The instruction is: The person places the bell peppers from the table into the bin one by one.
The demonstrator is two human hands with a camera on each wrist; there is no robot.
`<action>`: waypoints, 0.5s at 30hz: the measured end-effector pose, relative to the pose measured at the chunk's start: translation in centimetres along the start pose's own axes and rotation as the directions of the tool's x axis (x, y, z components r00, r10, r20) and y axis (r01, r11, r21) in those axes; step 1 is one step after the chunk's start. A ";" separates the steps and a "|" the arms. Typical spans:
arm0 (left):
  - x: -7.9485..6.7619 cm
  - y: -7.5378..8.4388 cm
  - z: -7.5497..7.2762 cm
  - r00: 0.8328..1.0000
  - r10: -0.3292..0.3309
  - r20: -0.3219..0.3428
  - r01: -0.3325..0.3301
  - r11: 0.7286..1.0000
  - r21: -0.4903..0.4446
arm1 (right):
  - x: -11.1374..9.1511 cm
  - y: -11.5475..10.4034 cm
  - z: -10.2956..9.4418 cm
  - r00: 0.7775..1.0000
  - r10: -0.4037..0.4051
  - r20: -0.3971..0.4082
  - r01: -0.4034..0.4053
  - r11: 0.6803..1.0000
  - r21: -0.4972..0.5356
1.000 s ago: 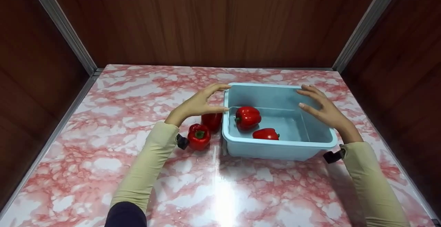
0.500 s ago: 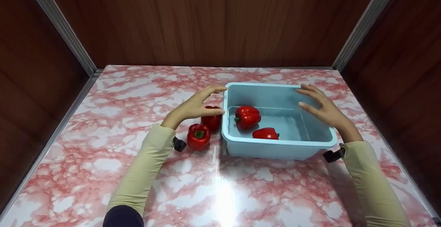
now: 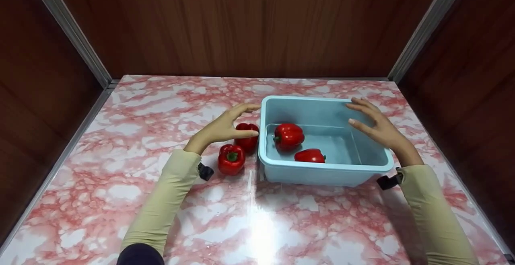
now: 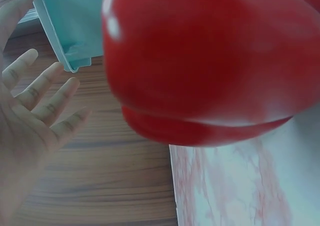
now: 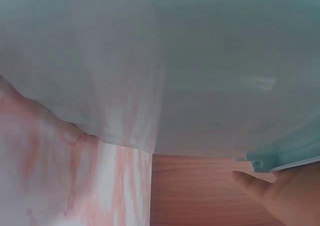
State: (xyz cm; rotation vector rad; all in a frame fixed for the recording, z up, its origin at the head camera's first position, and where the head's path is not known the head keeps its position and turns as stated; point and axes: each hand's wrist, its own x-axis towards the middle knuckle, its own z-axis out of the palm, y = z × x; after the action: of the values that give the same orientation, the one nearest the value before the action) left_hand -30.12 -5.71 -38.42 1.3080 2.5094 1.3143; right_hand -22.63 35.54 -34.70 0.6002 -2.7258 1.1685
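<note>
A light blue plastic bin (image 3: 322, 173) stands on the table with two red bell peppers inside, one bell pepper (image 3: 289, 137) at its left and another bell pepper (image 3: 310, 156) by the front wall. Just outside its left wall are two more, a rear bell pepper (image 3: 247, 138) and a front bell pepper (image 3: 231, 159). My left hand (image 3: 219, 127) is beside the left rim, thumb and fingers spread apart, holding nothing; its thumb overlaps the rear pepper. Over the right rim lies my right hand (image 3: 380, 129), fingers extended and apart, tips above the bin's inside.
The table (image 3: 120, 156) has a red-and-white marbled top. Brown wood-grain panels (image 3: 257, 23) close it in at the back and both sides, with metal strips (image 3: 430, 27) in the corners. A small black wrist camera (image 3: 206, 171) sits by each sleeve cuff.
My left hand has drawn back left and slightly down, away from the bin's left rim, uncovering more of the rear pepper. The bin shifts barely, if at all. My right hand stays in place.
</note>
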 end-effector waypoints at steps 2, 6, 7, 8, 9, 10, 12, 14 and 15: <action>0.0 -0.5 0.0 1.000 -0.002 0.004 0.002 1.000 0.011 | 0.0 0.0 0.0 1.000 0.003 0.000 -0.003 1.000 0.005; -0.4 -0.5 0.0 1.000 -0.020 0.007 0.020 1.000 0.023 | 0.0 0.0 0.1 1.000 0.012 0.002 -0.012 1.000 0.004; -0.5 -0.5 0.0 1.000 -0.026 0.006 0.025 0.999 0.027 | 0.0 -0.1 0.1 1.000 0.016 0.002 -0.016 1.000 0.001; -0.6 -0.5 0.0 0.999 -0.032 0.006 0.032 0.999 0.032 | 0.0 -0.1 0.1 1.000 0.019 0.002 -0.019 1.000 0.000; -0.6 -0.5 0.0 0.999 -0.036 0.006 0.036 0.999 0.032 | 0.0 -0.1 0.1 1.000 0.020 0.002 -0.020 1.000 -0.002; -0.7 -0.5 0.0 0.999 -0.041 0.007 0.041 0.999 0.031 | 0.0 -0.1 0.1 1.000 0.020 0.002 -0.020 1.000 -0.002; -0.8 -0.6 0.0 0.998 -0.055 0.011 0.055 0.998 0.030 | 0.0 -0.1 0.1 1.000 0.018 0.003 -0.018 1.000 -0.002; -0.9 -0.6 0.0 0.997 -0.070 0.014 0.069 0.997 0.027 | 0.0 -0.1 0.0 1.000 0.012 0.003 -0.012 1.000 0.001; -0.9 -0.6 0.0 0.997 -0.073 0.016 0.073 0.997 0.024 | 0.0 -0.1 0.0 1.000 0.010 0.003 -0.010 1.000 0.001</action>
State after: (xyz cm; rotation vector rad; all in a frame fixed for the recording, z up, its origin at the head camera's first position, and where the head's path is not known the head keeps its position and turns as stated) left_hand -29.92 -6.54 -39.16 1.2136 2.5426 1.2581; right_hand -22.61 35.48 -34.66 0.5895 -2.7335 1.1726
